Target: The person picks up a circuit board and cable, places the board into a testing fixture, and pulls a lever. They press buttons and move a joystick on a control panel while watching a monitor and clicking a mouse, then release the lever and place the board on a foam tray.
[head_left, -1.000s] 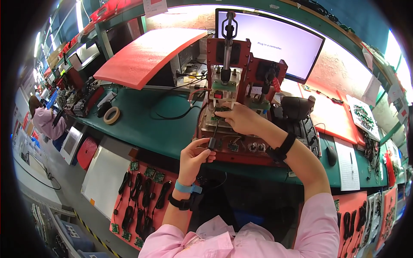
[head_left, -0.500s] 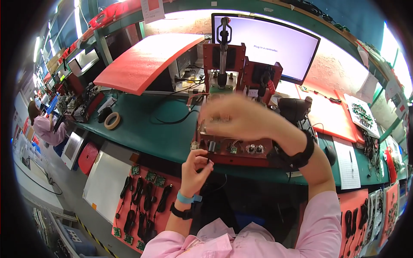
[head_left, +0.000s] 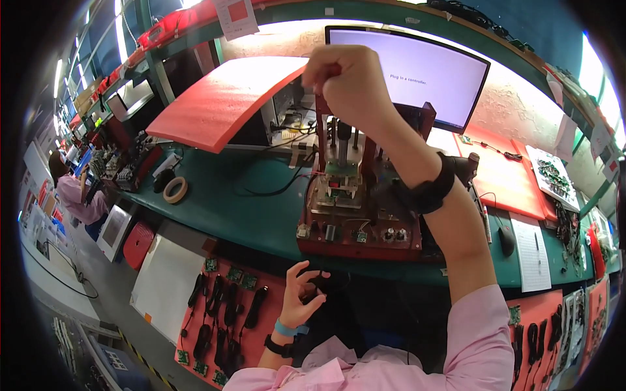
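Note:
My right hand is closed in a fist round the lever of a toggle clamp, with a bit of its red grip showing between the fingers. The clamp's vertical plunger stands below it in a dark red test fixture. Under the plunger sits a green circuit board, with a small red glow beneath. My left hand is in front of the fixture, thumb and fingers curved apart. Something dark, perhaps a cable, lies beside its fingertips; against the dark background I cannot make it out.
A monitor stands behind the fixture. Left on the green bench lies a tape roll; a red foam sheet overhangs. Black cables with boards lie on a red foam panel at lower left. A mouse and paper sheet are right.
My right hand has risen from over the fixture to the clamp lever and closed on it. The plunger is lower. My left hand has drawn back from the fixture's front edge and its fingers have spread.

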`<state>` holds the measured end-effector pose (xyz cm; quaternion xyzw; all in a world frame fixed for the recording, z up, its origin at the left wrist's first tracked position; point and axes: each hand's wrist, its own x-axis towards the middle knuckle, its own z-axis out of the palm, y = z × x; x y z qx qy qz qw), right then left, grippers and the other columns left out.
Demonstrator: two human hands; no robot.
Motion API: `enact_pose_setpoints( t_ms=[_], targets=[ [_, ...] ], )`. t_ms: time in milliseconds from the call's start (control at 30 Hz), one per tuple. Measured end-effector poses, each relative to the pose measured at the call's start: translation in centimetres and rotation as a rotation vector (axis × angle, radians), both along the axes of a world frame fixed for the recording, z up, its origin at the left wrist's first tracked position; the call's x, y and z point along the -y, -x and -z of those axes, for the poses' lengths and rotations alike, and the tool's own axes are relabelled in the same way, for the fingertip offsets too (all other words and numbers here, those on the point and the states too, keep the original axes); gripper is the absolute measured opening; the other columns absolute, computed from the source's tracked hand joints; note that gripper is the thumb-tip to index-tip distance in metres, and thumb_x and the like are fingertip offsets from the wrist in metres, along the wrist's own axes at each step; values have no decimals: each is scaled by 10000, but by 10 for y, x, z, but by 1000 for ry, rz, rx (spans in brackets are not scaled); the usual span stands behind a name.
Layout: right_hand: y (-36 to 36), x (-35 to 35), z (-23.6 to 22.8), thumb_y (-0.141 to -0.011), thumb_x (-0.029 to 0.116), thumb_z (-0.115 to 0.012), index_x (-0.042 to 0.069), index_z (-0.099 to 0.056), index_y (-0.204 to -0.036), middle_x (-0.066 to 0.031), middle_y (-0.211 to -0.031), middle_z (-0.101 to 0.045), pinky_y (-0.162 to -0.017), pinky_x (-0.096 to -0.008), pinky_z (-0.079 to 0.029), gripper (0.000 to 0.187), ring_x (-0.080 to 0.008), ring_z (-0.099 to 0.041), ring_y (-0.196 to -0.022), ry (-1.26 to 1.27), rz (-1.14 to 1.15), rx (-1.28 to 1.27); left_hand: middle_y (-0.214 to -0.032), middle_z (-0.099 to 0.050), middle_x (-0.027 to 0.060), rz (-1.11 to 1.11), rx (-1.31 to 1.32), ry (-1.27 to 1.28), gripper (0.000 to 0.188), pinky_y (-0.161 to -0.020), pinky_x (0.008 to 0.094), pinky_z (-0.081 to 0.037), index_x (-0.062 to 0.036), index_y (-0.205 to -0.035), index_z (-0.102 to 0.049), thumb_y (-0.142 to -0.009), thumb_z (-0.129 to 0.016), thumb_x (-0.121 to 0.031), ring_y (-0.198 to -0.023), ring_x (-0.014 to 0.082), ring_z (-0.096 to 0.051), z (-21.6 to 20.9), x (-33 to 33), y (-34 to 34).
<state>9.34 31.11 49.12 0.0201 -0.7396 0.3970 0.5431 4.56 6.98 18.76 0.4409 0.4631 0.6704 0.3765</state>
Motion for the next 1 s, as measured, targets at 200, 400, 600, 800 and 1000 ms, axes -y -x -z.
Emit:
enact_pose_setpoints(
  t_ms=[200,400,600,800,1000],
  targets=[
    [14,5,40,-542,-179,-454,35,-560,-567,-41,-595,-546,-541,-260,-392,240,-151,-527,-590,-487,356,-167,-1067,-616,145,322,281,105,577,-808,294,-490,-7,-1301,-402,-766,-618,-7,-832,199,-627,31,14,23],
    [9,-8,65,-550,-177,-467,24,-580,-624,-33,-597,-521,-591,-272,-402,243,-179,-523,-627,-659,449,-132,-1027,-628,116,328,283,267,445,-795,340,-502,18,-1203,-512,-780,-621,-64,-875,212,-628,41,72,38],
    [-1,7,61,-574,-164,-486,21,-597,-652,-38,-676,-547,-634,-283,-418,229,-189,-522,-699,-528,375,-53,-993,-630,47,-346,379,349,285,-768,308,-498,-11,-1098,-583,-825,-611,-88,-908,169,-603,48,104,61],
    [-2,11,64,-585,-166,-486,16,-606,-668,-48,-718,-557,-646,-287,-426,233,-199,-545,-743,-541,403,10,-971,-648,32,-526,1099,-45,123,-761,296,-496,-63,-982,-620,-876,-600,-122,-878,167,-594,63,55,111],
    [-5,14,65,-587,-166,-494,20,-601,-644,-53,-718,-556,-688,-291,-441,222,-206,-576,-799,-516,467,67,-980,-625,101,-499,1183,-216,156,-726,373,-506,-62,-1074,-525,-940,-511,-142,-820,191,-572,20,-32,98]
  ],
)
